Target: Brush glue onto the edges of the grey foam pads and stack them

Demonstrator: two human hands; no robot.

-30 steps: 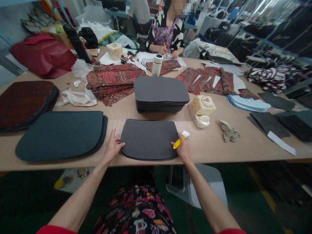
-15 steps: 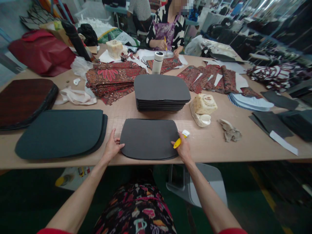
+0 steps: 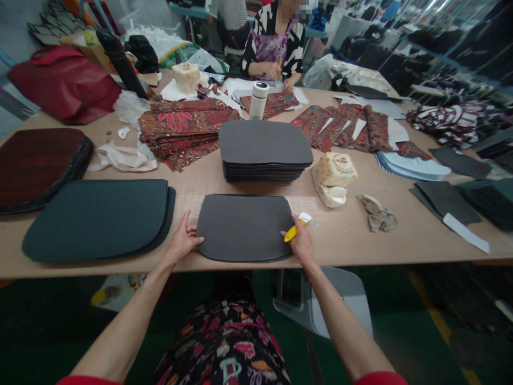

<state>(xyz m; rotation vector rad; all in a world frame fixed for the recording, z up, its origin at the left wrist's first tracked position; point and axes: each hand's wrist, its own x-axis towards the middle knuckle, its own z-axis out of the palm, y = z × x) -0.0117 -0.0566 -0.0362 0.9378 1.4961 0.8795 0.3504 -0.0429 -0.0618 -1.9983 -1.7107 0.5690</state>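
Observation:
A dark grey panel with rounded corners (image 3: 245,227) lies flat at the table's front edge, with at least one more layer showing beneath it. My left hand (image 3: 185,238) grips its left edge, thumb on top and fingers along the side. At the right edge, my right hand (image 3: 301,245) touches the panel while holding a small brush (image 3: 291,232) with a yellow handle and a white head. That brush slants over the panel's corner, its head pointing away from me. Just behind stands a stack of similar grey panels (image 3: 265,143).
Dark green panels (image 3: 100,219) lie to the left, near a glossy brown stack (image 3: 38,166). A yellowish foam block (image 3: 335,171) and a crumpled rag (image 3: 378,213) sit on the right. Beyond are patterned fabric pieces (image 3: 188,125), a white bottle (image 3: 258,101) and a co-worker (image 3: 272,53).
My hands and the panel stay almost in place. The view has shifted very slightly. Across the table, the co-worker's hand with the yellow pencil-like tool has moved a little.

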